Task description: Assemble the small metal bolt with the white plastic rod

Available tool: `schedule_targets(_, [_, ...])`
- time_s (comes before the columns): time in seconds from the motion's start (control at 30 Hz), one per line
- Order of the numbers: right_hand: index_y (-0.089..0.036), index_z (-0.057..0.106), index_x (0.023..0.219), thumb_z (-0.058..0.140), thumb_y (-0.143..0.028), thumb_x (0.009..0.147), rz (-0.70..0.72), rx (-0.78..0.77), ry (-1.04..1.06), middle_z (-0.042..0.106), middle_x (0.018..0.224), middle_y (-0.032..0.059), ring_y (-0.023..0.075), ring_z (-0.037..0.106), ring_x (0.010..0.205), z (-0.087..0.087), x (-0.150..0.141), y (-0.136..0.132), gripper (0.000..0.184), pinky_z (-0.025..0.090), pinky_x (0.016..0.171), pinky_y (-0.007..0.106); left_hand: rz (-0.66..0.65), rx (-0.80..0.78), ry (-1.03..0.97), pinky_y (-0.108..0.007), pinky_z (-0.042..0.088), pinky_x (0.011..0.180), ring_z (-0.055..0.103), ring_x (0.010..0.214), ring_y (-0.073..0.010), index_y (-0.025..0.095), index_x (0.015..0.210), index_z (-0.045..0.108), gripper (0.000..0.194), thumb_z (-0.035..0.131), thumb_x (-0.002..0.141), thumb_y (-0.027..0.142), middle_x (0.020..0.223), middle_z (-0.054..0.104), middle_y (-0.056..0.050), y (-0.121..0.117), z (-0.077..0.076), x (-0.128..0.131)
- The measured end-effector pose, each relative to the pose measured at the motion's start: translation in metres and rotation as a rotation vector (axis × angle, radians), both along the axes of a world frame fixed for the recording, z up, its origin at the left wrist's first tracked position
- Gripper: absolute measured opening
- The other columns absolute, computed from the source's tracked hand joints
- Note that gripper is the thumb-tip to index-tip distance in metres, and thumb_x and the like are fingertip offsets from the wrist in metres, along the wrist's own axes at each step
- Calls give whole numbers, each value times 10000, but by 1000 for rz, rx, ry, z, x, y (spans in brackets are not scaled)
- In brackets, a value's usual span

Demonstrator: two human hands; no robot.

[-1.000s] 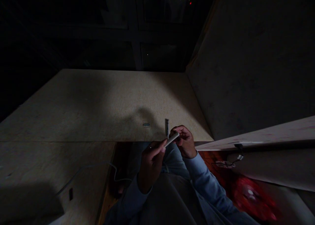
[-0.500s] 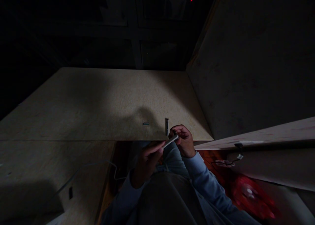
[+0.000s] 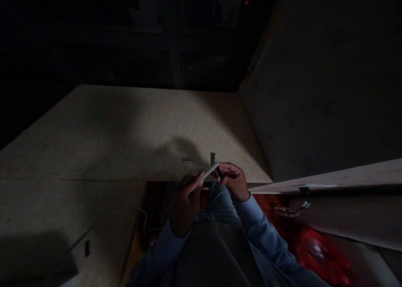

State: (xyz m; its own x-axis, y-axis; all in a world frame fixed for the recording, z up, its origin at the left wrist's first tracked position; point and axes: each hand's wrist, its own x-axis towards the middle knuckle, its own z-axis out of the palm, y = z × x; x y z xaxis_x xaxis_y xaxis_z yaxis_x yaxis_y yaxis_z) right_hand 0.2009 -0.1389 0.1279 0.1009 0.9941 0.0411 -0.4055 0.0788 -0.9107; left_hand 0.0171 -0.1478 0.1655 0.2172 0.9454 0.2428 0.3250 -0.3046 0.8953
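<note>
In dim light, my left hand (image 3: 187, 199) is closed around a slim white bar-shaped object (image 3: 210, 170) that tilts up to the right. My right hand (image 3: 235, 182) pinches a small dark piece (image 3: 219, 172) against the far end of the white bar; whether the two are joined I cannot tell. Just beyond the hands, a narrow dark metallic item (image 3: 213, 157) lies on the pale tabletop (image 3: 150, 124), partly hidden by the bar and fingers. A shorter dark item (image 3: 186, 159) lies to its left, seemingly in clear wrapping.
A pale cable (image 3: 121, 211) runs over the lower left surface (image 3: 109, 237), near a small black object (image 3: 87, 248). A wall panel (image 3: 314, 90) bounds the table on the right. A red plastic bag (image 3: 320, 253) lies at lower right, below a black plug (image 3: 304, 190).
Both hands have shifted slightly. The white bar's far end has moved up and left, and more of the dark piece shows beside it. The view has moved a little.
</note>
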Motion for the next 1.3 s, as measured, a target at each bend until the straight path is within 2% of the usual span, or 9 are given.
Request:
schedule_targets(0.17, [-241, 777, 1013, 933, -358, 564, 17, -33, 44, 779, 831, 32, 175, 672, 631, 0, -2, 3, 490, 569, 644, 329, 59, -20, -15, -280, 519, 874, 683, 1018, -191, 199, 1222, 714, 334, 505, 978, 290, 1068, 742, -100, 1, 1, 1])
schedule_targets(0.3, [-253, 771, 1036, 921, -380, 579, -5, -30, 56, 787, 931, 46, 170, 680, 667, 1, -6, 5, 498, 589, 698, 342, 107, -209, -163, -305, 521, 894, 680, 1039, -217, 194, 1162, 731, 341, 547, 948, 385, 1104, 746, -95, 3, 5, 1])
schedule_targets(0.43, [-249, 757, 1018, 925, -419, 569, -26, -27, -4, 775, 991, 57, 172, 683, 719, 3, -10, 7, 509, 585, 693, 315, 89, -531, -386, -253, 501, 629, 656, 713, -168, 163, 1052, 734, 424, 673, 826, 517, 770, 717, -44, 6, 9, 9])
schedule_targets(0.53, [-258, 745, 1020, 922, -414, 598, -22, 15, -98, 757, 939, 38, 168, 674, 753, 5, -13, 8, 484, 570, 703, 292, 29, -720, -516, -211, 339, 456, 452, 466, -85, 154, 867, 701, 430, 745, 725, 558, 510, 509, 52, 11, 10, 18])
schedule_targets(0.63, [-254, 737, 1026, 909, -401, 637, -54, 108, -273, 725, 903, 32, 173, 658, 788, 9, -12, 7, 449, 559, 759, 309, -22, -817, -575, -204, 195, 412, 258, 395, -41, 169, 712, 608, 438, 761, 682, 578, 439, 341, 107, 16, 9, 23])
schedule_targets(0.73, [-253, 735, 1024, 894, -359, 674, -89, 220, -471, 702, 931, 39, 175, 648, 799, 11, -7, 6, 399, 544, 761, 312, -63, -885, -575, -212, 148, 403, 214, 377, -35, 181, 638, 543, 457, 757, 670, 583, 420, 305, 116, 20, 8, 24])
schedule_targets(0.9, [-250, 714, 1046, 843, -389, 742, -86, 316, -714, 719, 876, 38, 191, 668, 767, 14, 0, 1, 358, 554, 742, 327, -99, -853, -512, -226, 170, 417, 245, 390, -46, 180, 576, 538, 446, 742, 687, 560, 415, 306, 101, 21, 8, 22])
schedule_targets(1.07, [-250, 725, 984, 815, -412, 769, -89, 361, -872, 745, 845, 50, 217, 693, 773, 14, 3, -1, 284, 562, 728, 344, -34, -757, -418, -226, 238, 443, 322, 426, -72, 170, 602, 619, 348, 733, 704, 483, 417, 360, 77, 20, 9, 20])
schedule_targets(1.3, [-258, 768, 931, 754, -354, 843, -98, 354, -862, 779, 844, 58, 221, 728, 770, 10, 6, 2, 131, 584, 723, 344, 84, -568, -207, -233, 353, 504, 480, 508, -120, 163, 520, 631, 384, 699, 723, 481, 482, 533, 6, 22, 4, 15])
